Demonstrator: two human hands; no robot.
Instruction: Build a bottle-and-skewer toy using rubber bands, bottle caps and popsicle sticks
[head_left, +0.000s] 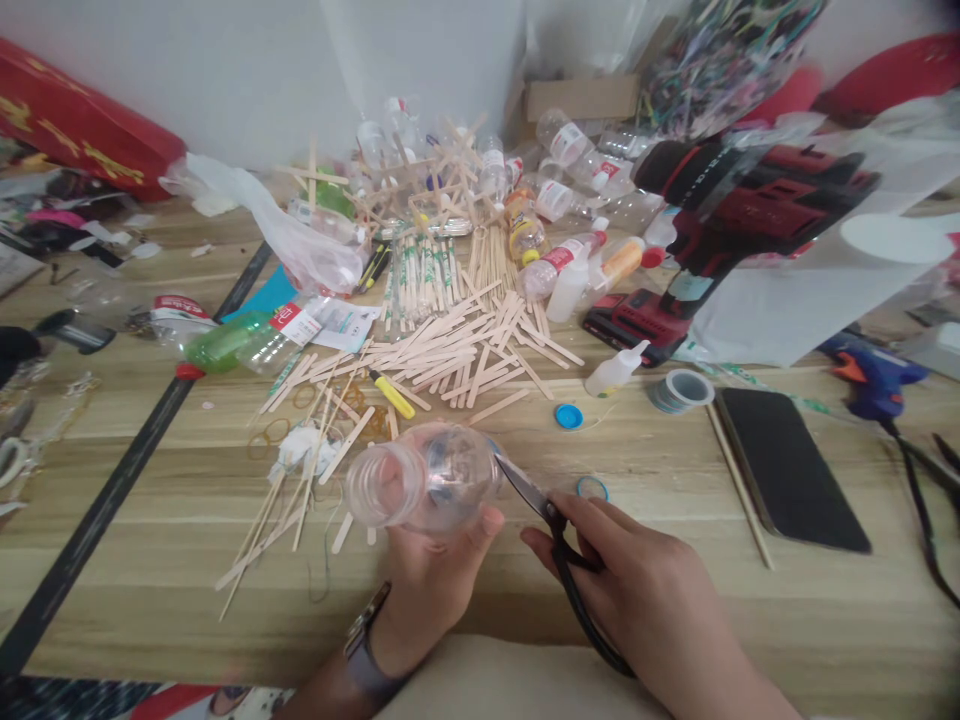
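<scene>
Hands (436,575) hold a clear bottle (431,478) and scissors (553,514).

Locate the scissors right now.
In the head view, the scissors are just right of centre, low down, in the right hand, pointing at the clear bottle in the left hand.

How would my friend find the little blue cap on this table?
Start at the red-and-black drill on the right. In front of its base is a small white squeeze bottle, and the blue cap lies left of that, nearer the camera. It's a filled disc, unlike the hollow blue ring by the right hand.
</scene>
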